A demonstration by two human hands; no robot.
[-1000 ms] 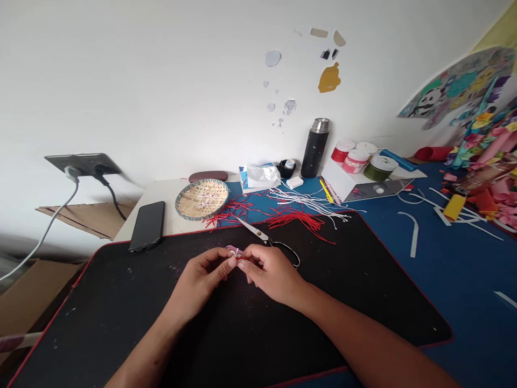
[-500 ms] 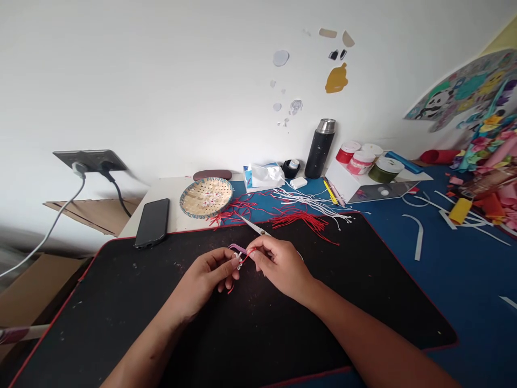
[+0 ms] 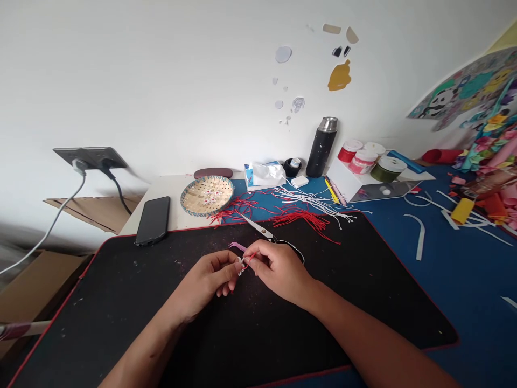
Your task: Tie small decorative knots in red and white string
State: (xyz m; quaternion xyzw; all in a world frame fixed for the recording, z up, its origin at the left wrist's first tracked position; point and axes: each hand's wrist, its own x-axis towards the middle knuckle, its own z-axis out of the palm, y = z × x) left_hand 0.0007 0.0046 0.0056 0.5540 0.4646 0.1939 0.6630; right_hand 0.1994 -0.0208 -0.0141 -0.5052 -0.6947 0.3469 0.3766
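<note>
Between thumb and fingers, my left hand (image 3: 215, 274) pinches a small white knotted cord piece (image 3: 241, 267). My right hand (image 3: 273, 267) is closed just beside it, its thumb and forefinger pinching a red cord (image 3: 249, 261) that runs to the white knot. The fingertips of both hands almost touch above the black mat (image 3: 307, 334). Behind the hands lies a pair of scissors (image 3: 263, 231), its handles partly hidden by my right hand. A pink-purple bent tool (image 3: 237, 246), perhaps tweezers, lies just past my fingertips, partly covered by my right hand.
Red cords (image 3: 301, 218) and white cords (image 3: 319, 203) lie behind the mat. A woven basket (image 3: 189, 207) with small bits stands at the back, and a phone (image 3: 152, 221) lies to its left. Further right are a black flask (image 3: 322, 148) and paint jars (image 3: 363, 160) on a white box.
My right hand has moved slightly left and down, closer to my left hand. More of the scissors and their handle shows now. The view has shifted a little.
</note>
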